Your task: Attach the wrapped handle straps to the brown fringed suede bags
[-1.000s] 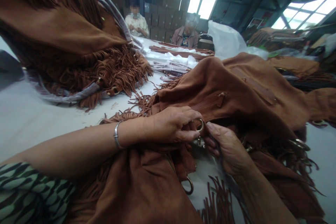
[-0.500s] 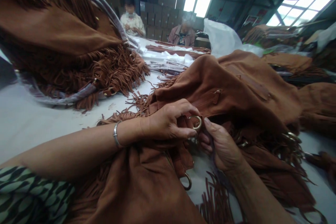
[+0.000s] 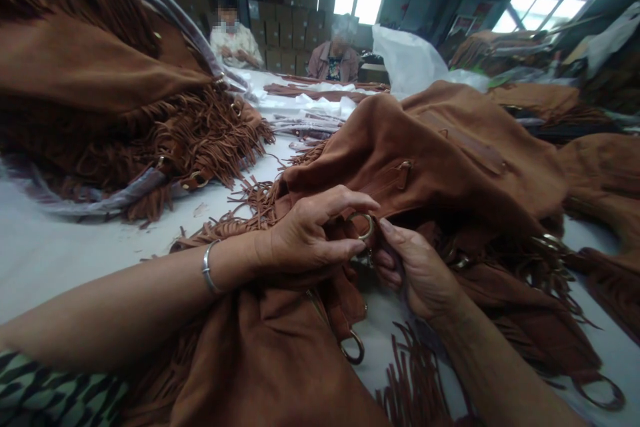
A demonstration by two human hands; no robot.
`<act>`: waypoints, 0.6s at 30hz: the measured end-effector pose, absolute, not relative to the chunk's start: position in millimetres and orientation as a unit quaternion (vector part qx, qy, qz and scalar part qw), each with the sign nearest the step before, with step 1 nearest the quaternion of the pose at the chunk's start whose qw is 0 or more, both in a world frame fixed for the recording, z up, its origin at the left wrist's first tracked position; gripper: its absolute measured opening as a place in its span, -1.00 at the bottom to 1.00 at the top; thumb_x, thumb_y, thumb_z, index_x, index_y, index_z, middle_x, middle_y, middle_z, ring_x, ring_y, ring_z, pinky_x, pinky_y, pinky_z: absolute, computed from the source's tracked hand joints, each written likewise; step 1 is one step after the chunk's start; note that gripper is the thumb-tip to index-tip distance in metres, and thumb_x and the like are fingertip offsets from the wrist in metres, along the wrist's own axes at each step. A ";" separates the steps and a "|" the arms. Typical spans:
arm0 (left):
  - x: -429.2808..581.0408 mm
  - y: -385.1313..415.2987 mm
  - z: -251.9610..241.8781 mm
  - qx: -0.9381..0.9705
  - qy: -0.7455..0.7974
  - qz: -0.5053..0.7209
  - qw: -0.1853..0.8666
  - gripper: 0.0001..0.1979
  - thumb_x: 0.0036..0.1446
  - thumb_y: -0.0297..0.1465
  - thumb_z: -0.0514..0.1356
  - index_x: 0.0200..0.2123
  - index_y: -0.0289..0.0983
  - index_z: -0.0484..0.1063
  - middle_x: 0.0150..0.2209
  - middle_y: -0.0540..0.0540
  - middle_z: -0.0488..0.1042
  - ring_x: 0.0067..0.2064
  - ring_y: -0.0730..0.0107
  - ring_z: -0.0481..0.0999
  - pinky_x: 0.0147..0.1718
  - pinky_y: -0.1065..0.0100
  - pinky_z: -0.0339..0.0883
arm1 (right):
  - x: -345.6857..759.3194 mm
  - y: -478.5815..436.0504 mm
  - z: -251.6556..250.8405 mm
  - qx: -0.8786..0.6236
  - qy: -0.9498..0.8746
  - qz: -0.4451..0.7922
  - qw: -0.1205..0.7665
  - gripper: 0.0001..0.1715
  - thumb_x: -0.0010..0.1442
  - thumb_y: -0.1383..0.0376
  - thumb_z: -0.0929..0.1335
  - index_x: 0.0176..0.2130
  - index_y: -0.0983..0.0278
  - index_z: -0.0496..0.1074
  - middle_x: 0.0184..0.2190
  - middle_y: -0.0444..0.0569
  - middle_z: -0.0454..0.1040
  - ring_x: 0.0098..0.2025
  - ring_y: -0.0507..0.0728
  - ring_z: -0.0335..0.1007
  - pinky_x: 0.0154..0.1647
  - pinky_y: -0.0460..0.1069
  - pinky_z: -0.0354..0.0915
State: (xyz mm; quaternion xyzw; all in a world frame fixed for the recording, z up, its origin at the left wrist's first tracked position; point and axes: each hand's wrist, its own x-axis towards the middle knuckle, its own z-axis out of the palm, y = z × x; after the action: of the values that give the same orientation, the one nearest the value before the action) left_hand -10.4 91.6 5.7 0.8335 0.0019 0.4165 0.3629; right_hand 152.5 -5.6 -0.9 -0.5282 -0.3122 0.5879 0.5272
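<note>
My left hand [image 3: 317, 230] is curled at a gold-coloured metal ring [image 3: 367, 228] on a brown leather tab. Its thumb presses the ring's lower edge and its index finger arches over the top; the other fingers are partly hidden. Close against the ring, my right hand [image 3: 417, 267] pinches a strap [image 3: 400, 263] that looks wrapped in thin film. Beneath both hands lies a brown suede bag [image 3: 270, 360] with fringe. A second metal ring [image 3: 354, 348] hangs from a tab on it.
Another brown suede bag [image 3: 425, 140] lies just beyond my hands. Fringed bags with film-wrapped handles are piled at left [image 3: 100, 67]. Across the white table [image 3: 165, 233] sit two people, with stacked cartons [image 3: 293, 23] behind them. White plastic sheeting [image 3: 407, 60] stands further back.
My left index finger has lifted and straightened away from the ring. Both hands stay together at the ring and strap. The whole view has shifted slightly.
</note>
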 end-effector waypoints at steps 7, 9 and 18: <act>-11.4 88.7 0.6 0.826 0.040 0.405 0.390 -0.52 0.06 -0.45 0.26 0.06 -0.28 0.25 -0.13 -0.09 0.40 -0.12 0.43 0.44 -0.19 0.46 0.37 | 155.8 -4.6 -0.5 -0.533 -0.318 0.578 0.530 -0.57 0.11 -0.02 0.37 -0.44 0.31 0.37 -0.72 -0.28 0.10 -0.74 -0.14 -0.10 -0.75 -0.20 -0.14; -11.5 89.6 0.0 0.830 0.043 0.412 0.373 -0.53 0.05 -0.45 0.25 0.04 -0.28 0.25 -0.15 -0.09 0.41 -0.15 0.45 0.44 -0.23 0.48 0.37 | 154.7 -4.1 -1.1 -0.538 -0.331 0.565 0.530 -0.57 0.09 -0.01 0.38 -0.46 0.31 0.37 -0.72 -0.27 0.11 -0.73 -0.14 -0.11 -0.74 -0.20 -0.14; -11.5 92.0 7.5 0.872 0.016 0.389 0.296 -0.69 0.04 -0.41 0.27 -0.13 -0.36 0.35 -0.25 -0.12 0.45 -0.23 0.42 0.46 -0.21 0.40 0.36 | 147.8 -6.9 -1.8 -0.489 -0.345 0.575 0.558 -0.56 0.05 0.00 0.42 -0.48 0.29 0.29 -0.69 -0.27 0.11 -0.72 -0.13 -0.09 -0.74 -0.19 -0.14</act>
State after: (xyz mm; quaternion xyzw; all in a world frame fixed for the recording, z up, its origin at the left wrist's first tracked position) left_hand -11.5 92.0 7.5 0.8725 0.0157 0.3886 0.2958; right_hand 147.8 -6.9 -1.8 -0.4893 -0.3451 0.5748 0.5578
